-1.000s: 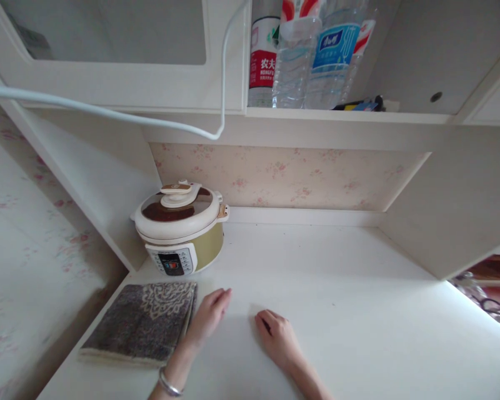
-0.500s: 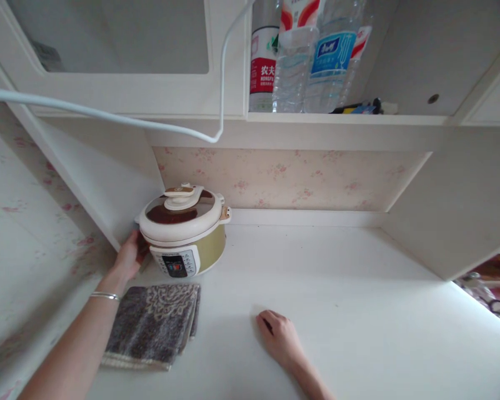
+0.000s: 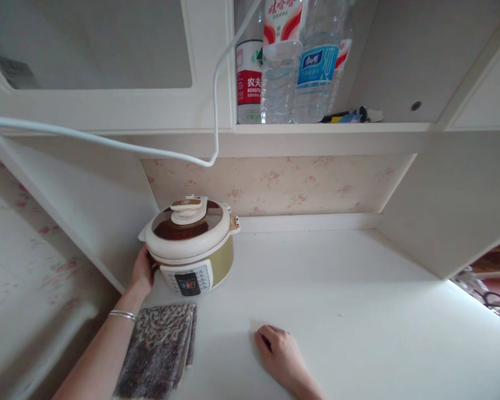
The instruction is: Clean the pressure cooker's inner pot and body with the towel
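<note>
A cream and olive-green electric pressure cooker [image 3: 223,261] stands on the white counter [image 3: 316,311], in the left back corner. Its brown-and-cream lid is on, and the control panel faces the front. My left hand [image 3: 142,272] is at the cooker's left side, below the side handle, with fingers curled against it and partly hidden. Just in front lies a folded grey-brown patterned towel [image 3: 158,350], partly behind my left forearm. My right hand [image 3: 277,353] rests on the counter as a loose fist, with only a dark gap showing inside.
A white cable [image 3: 150,153] hangs across the upper left, in front of the wall cabinet [image 3: 108,114]. Several plastic bottles [image 3: 281,83] stand on the open shelf above. A side panel [image 3: 450,205] bounds the counter at right, and flowered wallpaper [image 3: 275,183] covers the back.
The cooker has shifted to the right relative to the corner, and my left hand has moved with it. My right hand stays closed on the counter. The camera view has shifted slightly.
</note>
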A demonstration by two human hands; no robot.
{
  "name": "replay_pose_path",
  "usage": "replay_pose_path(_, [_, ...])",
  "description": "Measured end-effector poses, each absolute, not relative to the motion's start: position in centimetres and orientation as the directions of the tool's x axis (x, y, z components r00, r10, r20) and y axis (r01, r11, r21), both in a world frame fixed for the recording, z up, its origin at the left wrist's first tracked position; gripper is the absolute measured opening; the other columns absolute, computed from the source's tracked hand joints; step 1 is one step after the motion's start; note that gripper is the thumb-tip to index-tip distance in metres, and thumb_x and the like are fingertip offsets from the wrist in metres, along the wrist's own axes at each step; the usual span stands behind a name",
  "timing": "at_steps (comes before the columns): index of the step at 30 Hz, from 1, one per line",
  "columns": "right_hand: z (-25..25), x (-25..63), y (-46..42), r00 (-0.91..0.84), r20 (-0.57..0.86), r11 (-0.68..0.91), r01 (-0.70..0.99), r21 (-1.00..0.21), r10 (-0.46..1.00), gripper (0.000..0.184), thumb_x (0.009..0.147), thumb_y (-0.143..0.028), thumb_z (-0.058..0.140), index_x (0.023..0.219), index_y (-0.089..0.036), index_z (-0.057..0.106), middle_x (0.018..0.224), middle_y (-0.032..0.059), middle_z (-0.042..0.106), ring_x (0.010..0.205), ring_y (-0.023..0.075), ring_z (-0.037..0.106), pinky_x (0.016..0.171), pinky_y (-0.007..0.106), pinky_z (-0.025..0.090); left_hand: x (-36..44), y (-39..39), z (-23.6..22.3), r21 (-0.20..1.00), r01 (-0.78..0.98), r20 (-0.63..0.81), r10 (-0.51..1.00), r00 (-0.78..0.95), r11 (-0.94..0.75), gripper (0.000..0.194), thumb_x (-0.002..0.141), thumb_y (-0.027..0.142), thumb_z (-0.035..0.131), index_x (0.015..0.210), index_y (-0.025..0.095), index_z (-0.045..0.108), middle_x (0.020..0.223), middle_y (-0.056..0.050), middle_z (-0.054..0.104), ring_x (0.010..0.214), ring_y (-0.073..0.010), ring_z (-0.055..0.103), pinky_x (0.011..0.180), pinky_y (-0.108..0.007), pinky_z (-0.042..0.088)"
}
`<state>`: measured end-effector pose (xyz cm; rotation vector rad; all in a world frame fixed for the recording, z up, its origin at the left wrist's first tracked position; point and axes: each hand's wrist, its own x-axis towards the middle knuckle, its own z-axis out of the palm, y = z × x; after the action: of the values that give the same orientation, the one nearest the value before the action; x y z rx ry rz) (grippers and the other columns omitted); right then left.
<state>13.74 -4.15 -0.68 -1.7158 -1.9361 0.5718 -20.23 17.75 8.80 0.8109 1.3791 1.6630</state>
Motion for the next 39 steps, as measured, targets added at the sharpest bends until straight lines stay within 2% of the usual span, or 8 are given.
replay_pose_path(3, [-0.5, 13.6, -4.2, -0.095, 0.059, 0.112, 0.797, -0.593, 0.994, 0.032, 0.096, -0.033, 0.037, 0.075, -0.022, 0.059, 0.075, -0.0005, 0.065, 0.070, 0.0127, 0.060, 0.061, 0.022, 0.031, -18.3, 17.7, 8.3, 0.972, -0.235, -0.072, 0.940, -0.334, -0.009, 0.041, 0.078, 0.050, 0.055, 0.105, 0.020, 0.065, 0.091, -0.001, 0.070, 0.073, -0.0141, 0.062, 0.059, -0.021, 0.046])
replay_pose_path(11, [-0.3, 13.5, -4.5, -0.092, 0.071, 0.116, 0.800, -0.589, 0.993, 0.032, 0.096, -0.032, 0.036, 0.076, -0.023, 0.059, 0.076, -0.0008, 0.065, 0.070, 0.0126, 0.060, 0.063, 0.022, 0.032, -10.9, 17.2, 7.8, 0.987, -0.157, 0.012, 0.989, -0.147, -0.035, 0.048, 0.087, 0.057, 0.045, 0.124, 0.029, 0.056, 0.132, -0.004, 0.057, 0.116, -0.0206, 0.056, 0.082, -0.030, 0.050])
replay_pose_path(17, [-0.1, 13.5, -4.4, -0.042, 0.014, 0.041, 0.736, -0.676, 0.999, 0.029, 0.092, -0.031, 0.041, 0.072, -0.022, 0.061, 0.072, -0.0017, 0.065, 0.066, 0.0119, 0.057, 0.060, 0.023, 0.031, -6.1, 17.2, 7.3, 0.993, -0.109, 0.032, 0.999, -0.042, -0.037, 0.054, 0.086, 0.063, 0.043, 0.128, 0.029, 0.049, 0.139, -0.006, 0.050, 0.125, -0.0232, 0.049, 0.089, -0.038, 0.049])
replay_pose_path(23, [0.7, 14.2, -3.2, -0.095, -0.185, -0.119, 0.477, -0.871, 0.978, 0.028, 0.087, -0.033, 0.045, 0.073, -0.018, 0.064, 0.067, 0.0005, 0.065, 0.061, 0.0118, 0.056, 0.056, 0.022, 0.036, -2.9, 17.1, 7.5, 0.999, -0.013, 0.036, 0.998, 0.049, -0.036, 0.057, 0.086, 0.066, 0.040, 0.129, 0.030, 0.047, 0.142, -0.007, 0.047, 0.128, -0.0250, 0.045, 0.095, -0.042, 0.046])
replay_pose_path(28, [8.2, 16.2, -0.6, -0.257, -0.065, 0.056, 0.437, -0.898, 0.964, 0.030, 0.090, -0.039, 0.043, 0.083, -0.019, 0.063, 0.074, 0.0002, 0.066, 0.060, 0.0107, 0.054, 0.056, 0.022, 0.040, -2.3, 16.7, 8.0, 0.997, 0.057, 0.053, 0.992, 0.118, -0.061, 0.058, 0.087, 0.065, 0.038, 0.133, 0.030, 0.043, 0.147, -0.006, 0.041, 0.133, -0.0244, 0.039, 0.103, -0.043, 0.039])
replay_pose_path(31, [14.9, 17.9, 2.9, -0.155, 0.109, 0.180, 0.583, -0.792, 0.982, 0.039, 0.093, -0.045, 0.038, 0.075, -0.020, 0.061, 0.069, -0.0001, 0.063, 0.064, 0.0124, 0.055, 0.060, 0.023, 0.040, -2.5, 16.5, 8.6, 0.994, 0.080, 0.063, 0.989, 0.135, -0.074, 0.056, 0.090, 0.060, 0.035, 0.133, 0.026, 0.045, 0.145, -0.008, 0.043, 0.131, -0.0254, 0.042, 0.101, -0.044, 0.041])
replay_pose_path(35, [21.8, 19.1, 8.9, -0.036, 0.373, 0.242, 0.817, -0.524, 0.927, 0.033, 0.095, -0.040, 0.036, 0.094, -0.022, 0.063, 0.092, 0.0030, 0.067, 0.086, 0.0169, 0.059, 0.076, 0.028, 0.042, -3.3, 16.6, 9.9, 0.948, 0.230, 0.243, 0.968, -0.070, -0.221, 0.055, 0.093, 0.049, 0.035, 0.139, 0.019, 0.038, 0.144, -0.013, 0.043, 0.126, -0.0243, 0.048, 0.104, -0.044, 0.039])
replay_pose_path(39, [24.8, 19.0, 14.2, -0.150, 0.401, 0.224, 0.964, -0.144, 0.903, 0.042, 0.097, -0.041, 0.028, 0.126, -0.020, 0.050, 0.129, 0.0130, 0.052, 0.118, 0.0255, 0.046, 0.098, 0.039, 0.035, -4.2, 16.6, 11.3, 0.647, 0.604, 0.505, 0.855, 0.116, -0.464, 0.052, 0.094, 0.039, 0.037, 0.140, 0.014, 0.040, 0.148, -0.012, 0.038, 0.137, -0.0215, 0.033, 0.115, -0.037, 0.022])
